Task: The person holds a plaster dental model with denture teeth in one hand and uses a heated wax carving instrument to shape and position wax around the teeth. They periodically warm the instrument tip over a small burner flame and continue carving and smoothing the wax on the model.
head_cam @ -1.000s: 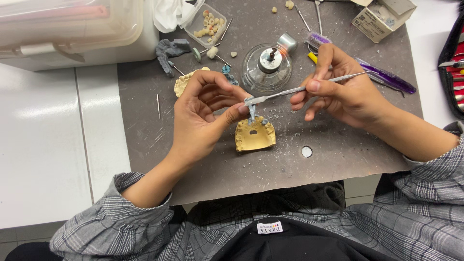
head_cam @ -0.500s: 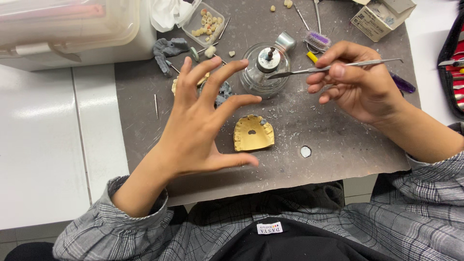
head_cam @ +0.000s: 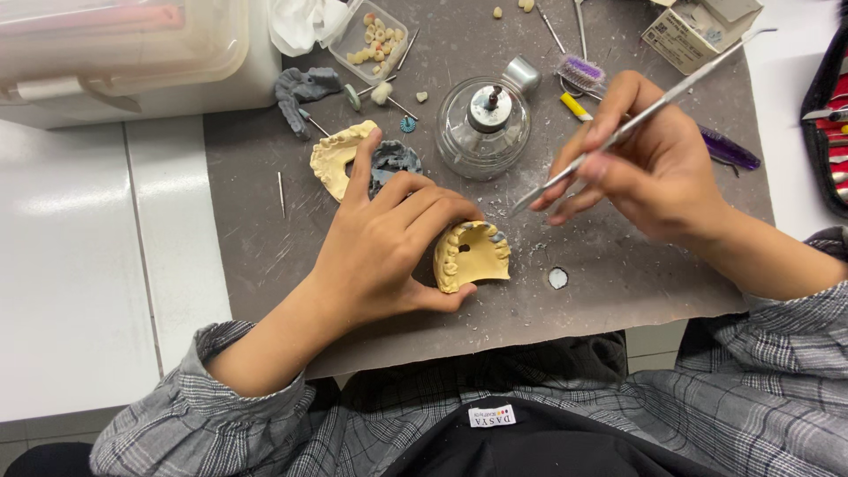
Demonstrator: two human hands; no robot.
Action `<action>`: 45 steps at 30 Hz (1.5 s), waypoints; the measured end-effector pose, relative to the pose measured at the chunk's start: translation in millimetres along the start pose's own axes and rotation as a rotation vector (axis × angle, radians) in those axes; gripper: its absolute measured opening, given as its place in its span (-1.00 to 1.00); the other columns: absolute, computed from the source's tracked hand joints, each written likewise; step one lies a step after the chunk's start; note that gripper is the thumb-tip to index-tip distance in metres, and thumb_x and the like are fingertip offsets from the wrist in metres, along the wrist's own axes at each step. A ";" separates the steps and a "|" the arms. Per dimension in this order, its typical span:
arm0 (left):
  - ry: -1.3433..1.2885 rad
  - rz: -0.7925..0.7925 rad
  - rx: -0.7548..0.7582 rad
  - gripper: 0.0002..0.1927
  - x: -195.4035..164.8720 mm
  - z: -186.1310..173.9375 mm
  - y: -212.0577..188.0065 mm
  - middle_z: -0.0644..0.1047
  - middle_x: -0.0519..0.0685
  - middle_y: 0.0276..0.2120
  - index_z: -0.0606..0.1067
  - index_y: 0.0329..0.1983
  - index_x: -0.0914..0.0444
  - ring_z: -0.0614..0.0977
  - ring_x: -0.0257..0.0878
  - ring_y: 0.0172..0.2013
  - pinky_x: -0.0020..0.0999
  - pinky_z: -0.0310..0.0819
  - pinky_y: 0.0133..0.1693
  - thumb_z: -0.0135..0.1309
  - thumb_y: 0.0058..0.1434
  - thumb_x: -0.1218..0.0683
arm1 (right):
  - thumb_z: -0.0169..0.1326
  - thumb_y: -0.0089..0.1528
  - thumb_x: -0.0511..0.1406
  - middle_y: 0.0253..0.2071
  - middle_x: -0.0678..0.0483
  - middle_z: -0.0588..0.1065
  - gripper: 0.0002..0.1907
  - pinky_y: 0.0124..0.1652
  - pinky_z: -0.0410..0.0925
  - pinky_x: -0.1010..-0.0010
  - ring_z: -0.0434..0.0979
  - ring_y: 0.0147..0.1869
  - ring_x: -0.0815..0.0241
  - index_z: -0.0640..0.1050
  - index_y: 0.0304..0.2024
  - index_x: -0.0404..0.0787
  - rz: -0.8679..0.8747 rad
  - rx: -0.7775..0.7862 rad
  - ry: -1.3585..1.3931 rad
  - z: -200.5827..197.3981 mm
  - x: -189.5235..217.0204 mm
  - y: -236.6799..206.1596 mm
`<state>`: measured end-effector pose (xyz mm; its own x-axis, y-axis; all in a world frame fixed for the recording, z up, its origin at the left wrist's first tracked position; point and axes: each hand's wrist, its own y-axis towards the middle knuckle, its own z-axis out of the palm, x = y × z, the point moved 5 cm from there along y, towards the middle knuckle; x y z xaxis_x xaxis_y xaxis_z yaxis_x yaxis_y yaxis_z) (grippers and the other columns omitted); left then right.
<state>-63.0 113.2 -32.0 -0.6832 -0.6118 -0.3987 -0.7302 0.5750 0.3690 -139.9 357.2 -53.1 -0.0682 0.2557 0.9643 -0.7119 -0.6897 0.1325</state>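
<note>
My left hand point(head_cam: 389, 243) grips a yellow plaster dental cast point(head_cam: 473, 254) that rests on the grey mat point(head_cam: 265, 256), thumb below it and fingers curled over its left side. My right hand point(head_cam: 649, 163) holds a thin metal spatula instrument point(head_cam: 636, 119) like a pen, its flat tip hovering just right of the glass spirit lamp point(head_cam: 484, 125) and above the cast. A second yellow cast point(head_cam: 336, 157) lies behind my left hand, next to a dark grey lump point(head_cam: 396, 159).
A clear plastic box point(head_cam: 124, 53) stands at the back left. A small tray of loose teeth point(head_cam: 371, 35), a purple brush point(head_cam: 583, 71), small burs, a cardboard box point(head_cam: 698, 31) and a red tool case point(head_cam: 830, 132) surround the mat.
My left hand has come down from an open spread and closed on the cast. My right hand has swung the instrument's tip down from the lamp toward the cast.
</note>
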 end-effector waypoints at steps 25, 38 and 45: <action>-0.247 -0.019 -0.056 -0.31 -0.8 -0.8 -2.6 0.49 -0.01 -0.08 0.51 0.16 0.22 0.53 0.00 0.06 0.12 0.34 0.32 0.47 0.00 -0.10 | 0.05 0.28 -0.53 -0.15 -0.30 0.59 -0.69 -0.03 0.63 0.22 0.67 0.18 -0.20 0.19 -0.12 -0.25 -0.216 0.208 -0.569 35.9 3.0 -9.9; -0.257 -0.019 -0.061 -0.29 -0.5 0.8 -2.5 0.48 0.00 -0.06 0.50 0.17 0.23 0.51 0.02 0.05 0.10 0.37 0.31 0.48 -0.01 -0.10 | 0.16 0.24 -0.48 -0.19 -0.22 0.62 -0.72 -0.13 0.62 0.29 0.68 0.15 -0.15 0.29 -0.19 -0.23 -0.205 0.193 -0.694 37.4 4.0 -10.4; -0.250 -0.025 -0.061 -0.28 -0.2 -0.2 -2.7 0.48 -0.01 -0.06 0.50 0.17 0.23 0.50 0.03 0.04 0.10 0.37 0.30 0.48 -0.02 -0.10 | 0.12 0.28 -0.48 -0.16 -0.23 0.59 -0.73 -0.05 0.62 0.28 0.67 0.19 -0.13 0.27 -0.15 -0.24 -0.224 0.199 -0.578 36.6 3.5 -9.0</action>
<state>-60.9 111.7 -32.7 -0.6480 -0.4679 -0.6009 -0.7512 0.5229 0.4028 -108.1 339.5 -42.6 0.4934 0.0400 0.8689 -0.5181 -0.7888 0.3306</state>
